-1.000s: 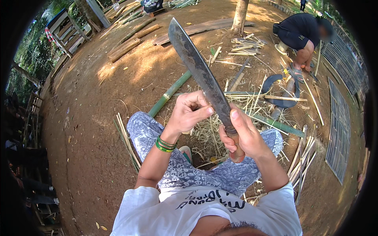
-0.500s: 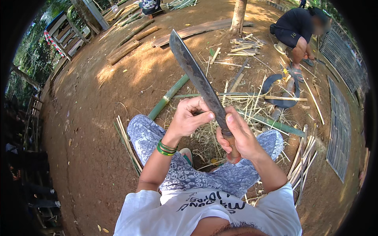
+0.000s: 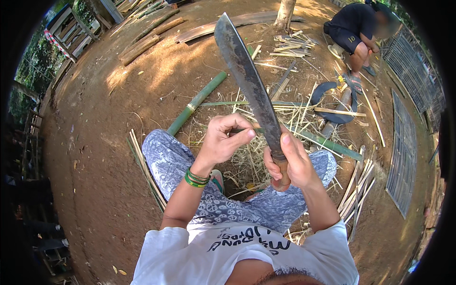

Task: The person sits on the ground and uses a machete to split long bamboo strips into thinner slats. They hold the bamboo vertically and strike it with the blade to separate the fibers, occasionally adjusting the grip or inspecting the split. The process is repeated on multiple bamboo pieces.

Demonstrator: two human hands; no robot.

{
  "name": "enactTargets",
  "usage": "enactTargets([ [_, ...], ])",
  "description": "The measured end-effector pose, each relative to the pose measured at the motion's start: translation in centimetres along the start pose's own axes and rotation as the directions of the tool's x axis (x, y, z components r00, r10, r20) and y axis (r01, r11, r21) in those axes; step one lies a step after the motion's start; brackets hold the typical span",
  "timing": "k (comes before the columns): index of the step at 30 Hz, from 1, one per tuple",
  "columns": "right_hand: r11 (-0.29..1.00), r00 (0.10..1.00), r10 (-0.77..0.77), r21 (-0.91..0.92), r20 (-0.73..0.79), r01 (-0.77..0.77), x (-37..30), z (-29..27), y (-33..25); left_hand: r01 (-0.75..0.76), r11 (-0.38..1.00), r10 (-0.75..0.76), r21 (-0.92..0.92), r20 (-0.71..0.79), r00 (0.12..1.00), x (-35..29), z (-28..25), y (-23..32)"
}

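My right hand [image 3: 297, 161] is wrapped around the wooden handle of a machete [image 3: 251, 78], its long dark blade pointing up and away, tilted left. The thumb lies along the base of the blade. To the left, my left hand [image 3: 219, 142] pinches a thin bamboo strip [image 3: 258, 130] between thumb and fingers; the strip reaches across to the blade just above the handle. Its far end is hidden behind the blade and my right hand. Below both hands, pale bamboo shavings [image 3: 247, 164] cover the ground between my legs.
A green bamboo pole [image 3: 209, 89] lies ahead, another [image 3: 339, 147] to the right. Split strips lie beside my left leg [image 3: 148, 171] and at right [image 3: 358, 190]. A person [image 3: 354, 33] bends low at far right, near woven bamboo panels [image 3: 403, 156]. Behind are logs [image 3: 140, 50] and a tree trunk [image 3: 285, 16].
The view has shifted slightly. My left hand has moved a little away from the blade, so the thin strip now shows between it and the machete. My right hand keeps its grip.
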State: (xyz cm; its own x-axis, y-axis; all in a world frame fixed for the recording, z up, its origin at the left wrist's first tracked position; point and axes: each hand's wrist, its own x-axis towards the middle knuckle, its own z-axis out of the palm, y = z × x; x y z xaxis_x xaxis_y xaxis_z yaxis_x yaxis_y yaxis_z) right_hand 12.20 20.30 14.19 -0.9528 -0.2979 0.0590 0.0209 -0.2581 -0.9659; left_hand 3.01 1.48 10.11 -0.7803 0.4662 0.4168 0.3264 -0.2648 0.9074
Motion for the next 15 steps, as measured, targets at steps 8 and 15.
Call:
enactTargets([
  [8,1.000,1.000,0.005,-0.027,-0.004,-0.005,0.2,-0.4,0.8,0.066,0.990,-0.061,-0.123,0.041,0.997,0.1,0.4,-0.3],
  [15,1.000,0.996,0.012,-0.009,-0.087,-0.012,1.1,0.0,1.9,0.016,0.988,-0.013,0.156,-0.020,1.000,0.6,-0.3,0.0],
])
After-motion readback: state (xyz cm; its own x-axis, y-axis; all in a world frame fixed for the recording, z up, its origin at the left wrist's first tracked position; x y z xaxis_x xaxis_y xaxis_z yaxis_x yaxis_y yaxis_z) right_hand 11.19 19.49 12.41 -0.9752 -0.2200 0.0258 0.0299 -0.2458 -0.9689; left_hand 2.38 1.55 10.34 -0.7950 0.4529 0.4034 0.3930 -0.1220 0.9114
